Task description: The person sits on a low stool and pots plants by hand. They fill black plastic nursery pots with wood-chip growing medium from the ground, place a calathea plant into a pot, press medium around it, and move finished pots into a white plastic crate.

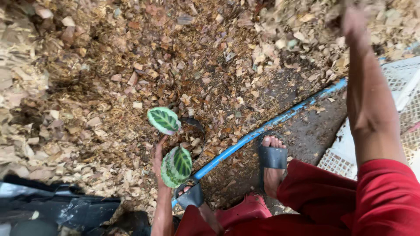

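Brown wood chips and bark flakes (109, 78) covered the ground in front of you, heaped higher toward the left and the top of the view. Your left hand (158, 159) was low in the middle, wrapped around the near side of a small black pot (192, 126) that sat sunk in the chips; the pot lay just beyond and to the right of your fingers, touching them. A young plant (170, 144) rose from it with two oval green leaves marked by pale stripes, one leaf above your hand and one partly hiding your wrist. Your right hand (352, 19) was stretched far out to the upper right, well apart from the pot, at the heaped chips; it was blurred, so you could not tell whether it was closed on chips or open. A blue hose (262, 129) ran diagonally across the ground between the pot and your right foot in a dark sandal (272, 157). A white plastic crate (400, 83) stood at the right edge, and black plastic sheeting (52, 205) lay at the lower left.
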The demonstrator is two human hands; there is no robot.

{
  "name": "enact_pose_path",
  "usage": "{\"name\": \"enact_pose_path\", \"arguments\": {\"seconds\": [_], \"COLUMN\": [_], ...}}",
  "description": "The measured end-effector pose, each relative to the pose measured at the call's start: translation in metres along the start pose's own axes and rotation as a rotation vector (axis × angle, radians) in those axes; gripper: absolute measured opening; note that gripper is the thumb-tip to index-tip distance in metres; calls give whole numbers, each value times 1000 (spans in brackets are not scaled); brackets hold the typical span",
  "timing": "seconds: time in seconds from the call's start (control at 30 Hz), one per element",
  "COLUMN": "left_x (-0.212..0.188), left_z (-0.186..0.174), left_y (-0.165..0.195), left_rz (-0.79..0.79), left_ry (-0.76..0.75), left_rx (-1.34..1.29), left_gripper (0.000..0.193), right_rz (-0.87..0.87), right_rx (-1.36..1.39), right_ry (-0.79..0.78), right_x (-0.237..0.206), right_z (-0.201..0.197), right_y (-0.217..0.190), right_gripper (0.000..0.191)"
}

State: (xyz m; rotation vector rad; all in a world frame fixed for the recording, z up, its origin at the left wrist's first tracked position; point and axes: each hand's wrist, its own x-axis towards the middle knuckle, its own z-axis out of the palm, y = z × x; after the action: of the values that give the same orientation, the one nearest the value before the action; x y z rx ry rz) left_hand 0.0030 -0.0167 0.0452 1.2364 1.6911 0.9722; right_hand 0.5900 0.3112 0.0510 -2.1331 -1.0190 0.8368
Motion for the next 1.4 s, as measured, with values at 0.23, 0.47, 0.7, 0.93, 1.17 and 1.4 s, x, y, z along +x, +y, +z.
{"name": "enact_pose_path", "arguments": {"seconds": [0.23, 0.47, 0.7, 0.93, 1.17, 1.4], "left_x": [1, 0, 0, -2, 4, 55], "left_z": [5, 4, 10, -1, -5, 8], "left_y": [-29, -32, -39, -56, -22, 16], "left_rz": [218, 142, 172, -94, 208, -434], "left_ry": [25, 13, 35, -128, -133, -133], "left_rx": [123, 216, 211, 70, 223, -150], "left_gripper": [67, 61, 75, 64, 105, 116], "right_rz": [-130, -91, -71, -37, -235, -231], "right_rx": [-46, -9, 113, -135, -485, -857], "right_ry": [-225, -177, -135, -390, -578, -663], "right_x": [-19, -36, -55, -79, -117, -193], "right_z": [30, 59, 85, 119, 159, 199], "right_y": [-9, -24, -42, -75, -103, -119], "right_gripper": [104, 106, 107, 105, 113, 130]}}
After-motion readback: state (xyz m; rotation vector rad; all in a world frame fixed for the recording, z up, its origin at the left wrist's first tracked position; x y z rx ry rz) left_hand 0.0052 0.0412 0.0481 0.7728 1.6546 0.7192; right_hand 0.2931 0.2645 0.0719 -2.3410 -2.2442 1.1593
